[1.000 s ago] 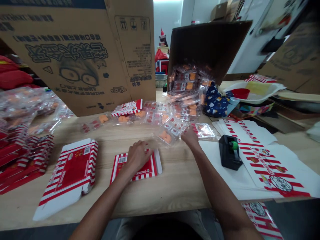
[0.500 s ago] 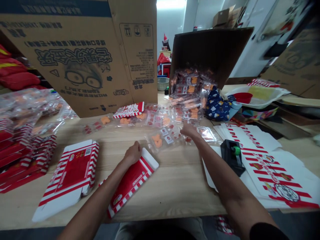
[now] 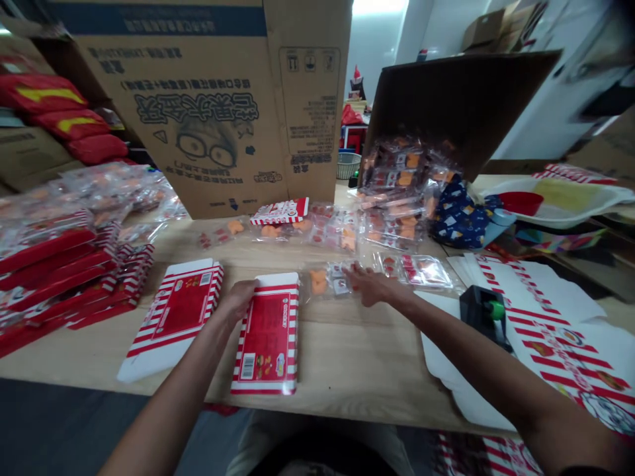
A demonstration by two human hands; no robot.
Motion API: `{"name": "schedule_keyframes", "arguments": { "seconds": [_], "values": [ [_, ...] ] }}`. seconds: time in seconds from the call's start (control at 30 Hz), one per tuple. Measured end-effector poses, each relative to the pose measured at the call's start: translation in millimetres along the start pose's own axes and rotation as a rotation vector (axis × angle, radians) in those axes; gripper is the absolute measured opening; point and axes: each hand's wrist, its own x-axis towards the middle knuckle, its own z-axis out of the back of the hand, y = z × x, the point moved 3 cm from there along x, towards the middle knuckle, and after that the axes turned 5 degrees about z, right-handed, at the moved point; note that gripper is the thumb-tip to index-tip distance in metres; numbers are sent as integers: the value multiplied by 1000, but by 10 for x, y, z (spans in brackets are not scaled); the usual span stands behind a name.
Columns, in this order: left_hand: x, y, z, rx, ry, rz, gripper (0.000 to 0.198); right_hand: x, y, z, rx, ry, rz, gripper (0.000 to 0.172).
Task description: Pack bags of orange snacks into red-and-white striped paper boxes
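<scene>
Wooden table, front edge toward the person. Upright cardboard box beyond it, near the far edge. Red-and-white striped carton lying flat near the front edge, long axis pointing at the person. Left hand is the nearer, curled at the carton's far left corner; grip unclear. Clear packet of orange snacks just beyond the carton; right hand spread flat, fingertips at the packet's right side.
</scene>
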Motion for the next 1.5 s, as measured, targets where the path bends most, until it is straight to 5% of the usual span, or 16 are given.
{"name": "schedule_keyframes", "arguments": {
  "seconds": [0.1, 0.3, 0.43, 0.53, 0.63, 0.8, 0.97, 1.13, 1.3, 1.5],
  "values": [
    [-87, 58, 24, -41, 67, 70, 14, 35, 118, 53, -23, -78, -26, 109],
    [-271, 153, -14, -95, 97, 65, 16, -51, 0, 516, -4, -286, -172, 40],
    [-456, 168, -163, -107, 169, 40, 22, -255, -121, 1171, 19, -495, -270, 38],
    [-637, 148, -349, -113, 262, 18, 28, -411, -37, 1633, 117, -659, -163, 35],
    [-829, 130, -463, -116, 354, 5, 35, -501, 121, 1879, 221, -653, 5, 35],
    [-1127, 136, -455, -115, 470, -32, 40, -504, 194, 1954, 158, -360, 89, 27],
    [-1410, 107, -510, -71, 422, -338, 42, -393, 254, 2090, 30, -25, 222, 34],
    [-1547, 133, -532, 114, 264, -615, 26, -385, 703, 2315, -111, -80, 370, 35],
    [-1531, 191, -424, 246, 329, -705, 23, -346, 1126, 2223, -290, -104, 428, 36],
    [-1441, 187, -378, 216, 362, -570, 27, -69, 1109, 2038, 87, -318, 435, 38]
  ]
}}
